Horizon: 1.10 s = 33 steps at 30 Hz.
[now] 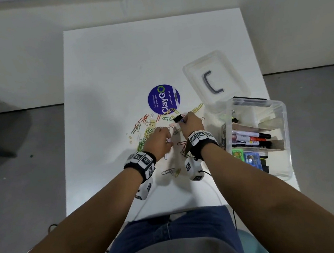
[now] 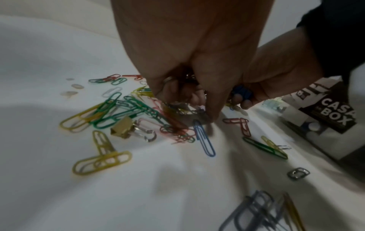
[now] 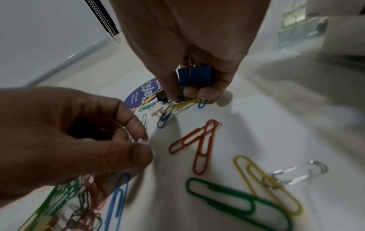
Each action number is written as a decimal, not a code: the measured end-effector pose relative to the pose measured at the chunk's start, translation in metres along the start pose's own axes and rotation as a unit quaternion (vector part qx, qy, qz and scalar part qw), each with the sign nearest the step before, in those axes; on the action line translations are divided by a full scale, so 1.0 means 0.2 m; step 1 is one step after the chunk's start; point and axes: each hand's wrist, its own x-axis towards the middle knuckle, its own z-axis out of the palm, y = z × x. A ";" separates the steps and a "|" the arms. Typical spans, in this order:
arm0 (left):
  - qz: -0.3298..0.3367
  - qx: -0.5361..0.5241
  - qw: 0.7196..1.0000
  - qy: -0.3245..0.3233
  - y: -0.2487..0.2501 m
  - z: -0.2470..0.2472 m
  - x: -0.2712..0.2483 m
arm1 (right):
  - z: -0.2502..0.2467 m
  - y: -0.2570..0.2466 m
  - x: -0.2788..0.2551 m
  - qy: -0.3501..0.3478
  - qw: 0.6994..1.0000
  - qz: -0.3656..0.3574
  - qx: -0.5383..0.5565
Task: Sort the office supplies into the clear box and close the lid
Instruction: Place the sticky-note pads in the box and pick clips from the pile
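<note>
Coloured paper clips and small binder clips lie scattered on the white table. My right hand holds a blue binder clip in its curled fingers, and its fingertips pinch a black binder clip at the pile's far edge. My left hand is just to the left, fingers curled, pinching a small pale pink clip, with wire loops showing in its palm. The clear box stands open on the right, holding markers and small packs. Its lid lies behind it.
A round blue ClayGo sticker sits on the table beyond the pile. A gold binder clip and a blue paper clip lie near my left fingertips. The table's right and front edges are close to the box.
</note>
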 end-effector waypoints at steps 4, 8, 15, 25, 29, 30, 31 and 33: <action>0.003 -0.054 0.998 0.019 0.02 -0.05 -0.02 | -0.04 -0.01 -0.04 0.009 1.000 -0.003 0.005; 0.006 -0.115 0.993 0.024 0.10 -0.13 -0.03 | -0.14 0.00 -0.13 0.006 1.000 -0.020 -0.023; 0.010 -0.137 0.990 0.005 0.33 -0.25 -0.01 | -0.35 0.05 -0.22 -0.003 0.999 -0.054 0.005; 0.055 -0.167 0.984 0.020 0.83 -0.25 0.08 | -0.84 0.11 -0.24 0.083 0.979 -0.047 0.180; 0.083 -0.143 0.986 0.022 1.11 -0.17 0.17 | -0.99 0.22 -0.18 0.109 0.985 -0.003 0.133; 0.085 -0.130 0.988 0.022 1.15 -0.14 0.19 | -1.00 0.23 -0.17 0.091 0.989 -0.003 0.119; 0.086 -0.111 0.990 0.016 1.18 -0.12 0.20 | -1.01 0.25 -0.16 0.073 0.992 -0.004 0.107; 0.088 -0.081 0.993 -0.001 1.18 -0.08 0.20 | -1.01 0.27 -0.17 0.052 0.995 -0.005 0.088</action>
